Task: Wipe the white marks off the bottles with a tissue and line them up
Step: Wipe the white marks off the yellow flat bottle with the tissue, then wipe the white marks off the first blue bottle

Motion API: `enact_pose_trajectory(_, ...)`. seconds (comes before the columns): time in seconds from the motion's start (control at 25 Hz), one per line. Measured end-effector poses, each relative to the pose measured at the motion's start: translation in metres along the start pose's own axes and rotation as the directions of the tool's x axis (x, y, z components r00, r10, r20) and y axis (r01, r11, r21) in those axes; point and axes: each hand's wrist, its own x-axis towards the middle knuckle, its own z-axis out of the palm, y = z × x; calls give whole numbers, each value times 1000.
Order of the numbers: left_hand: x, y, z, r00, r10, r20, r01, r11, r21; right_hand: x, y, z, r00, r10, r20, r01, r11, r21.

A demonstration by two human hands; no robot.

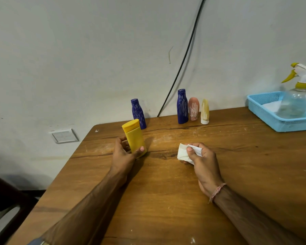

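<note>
Yellow bottle (134, 137): plain, slightly tilted, front left. Tissue (183, 152): white, crumpled, centre. Blue bottle (138, 114), second blue bottle (182, 106), pink bottle (193, 108), cream bottle (205, 111): white-scribbled, upright at far edge.

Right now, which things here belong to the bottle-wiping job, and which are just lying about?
Job: yellow bottle in left hand; tissue in right hand; at the back, left blue bottle, right blue bottle, pink bottle, cream bottle.
Lying about: spray bottle, blue basket, black cable, wall switch.
</note>
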Motion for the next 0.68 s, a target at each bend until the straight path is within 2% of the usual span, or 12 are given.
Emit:
enact_pose_trajectory(0.08, -10, -1, -10, 998, 6, 59, 1, 994, -111, 0, -1, -1, 1000, 0, 3, 0, 1000, 0)
enact_pose_trajectory(0.16, -19, 2, -23, 992, 51, 112, -15, 953, -301, -1, -1, -1, 1000, 2, 10, -2, 1000, -24)
enact_pose_trajectory(0.24, -13, 13, -36, 991, 74, 111, -16, 890, -457, -1, -1, -1, 1000, 7, 14, -7, 999, -40)
enact_pose_trajectory(0.32, 12, 30, -43, 997, 42, 61, -7, 877, -481, -1, -1, 0, 1000, 12, 16, -11, 999, -33)
enact_pose_trajectory(0.36, 30, 38, -41, 999, 5, 34, 9, 914, -406, -2, -1, 1, 1000, 10, 16, -10, 1000, -25)
enact_pose_trajectory(0.44, 71, 49, -32, 998, -68, -2, 67, 991, -120, -3, -3, 1, 1000, 1, 14, -1, 1000, -6)
enact_pose_trajectory(0.52, 109, 49, -23, 995, -102, 11, 100, 987, 124, -4, -3, 1, 1000, -10, 17, 10, 1000, -1)
enact_pose_trajectory(0.6, 137, 44, -16, 993, -100, 58, 83, 966, 246, -4, -1, 0, 1000, -27, 13, 27, 1000, -11)
enact_pose_trajectory(0.68, 155, 39, -11, 989, -86, 118, 47, 954, 296, -2, 3, 2, 999, -50, 7, 50, 998, -39)
